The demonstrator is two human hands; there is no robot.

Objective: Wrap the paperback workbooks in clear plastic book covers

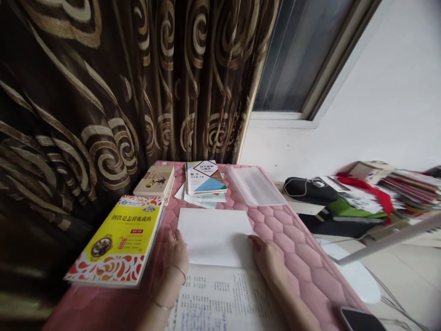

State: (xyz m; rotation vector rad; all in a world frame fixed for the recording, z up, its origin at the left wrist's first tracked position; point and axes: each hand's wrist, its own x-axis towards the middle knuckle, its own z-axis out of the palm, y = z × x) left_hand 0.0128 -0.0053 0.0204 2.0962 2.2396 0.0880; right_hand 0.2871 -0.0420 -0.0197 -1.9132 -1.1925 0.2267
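Observation:
A blank white sheet of paper point(217, 236) lies across the upper part of a printed page point(223, 299) that bears blue handwriting near its bottom. I cannot tell whether the two are joined. At the sheet's left edge is my left hand point(177, 253), its fingers curled against the paper; a thin bracelet circles the wrist. My right hand point(267, 257) pinches the sheet's right edge, which lifts slightly at the fingertips. Left of my left hand is a yellow book point(120, 230) with a red-and-white patterned border.
A pink quilted cloth point(296, 243) covers the table. Toward the back lie a tan book point(154, 180), a workbook point(206, 177) on other papers, and a translucent plastic folder point(257, 186). A phone point(360, 319) rests at the near right. Beyond stands a cluttered surface with a black case point(308, 189).

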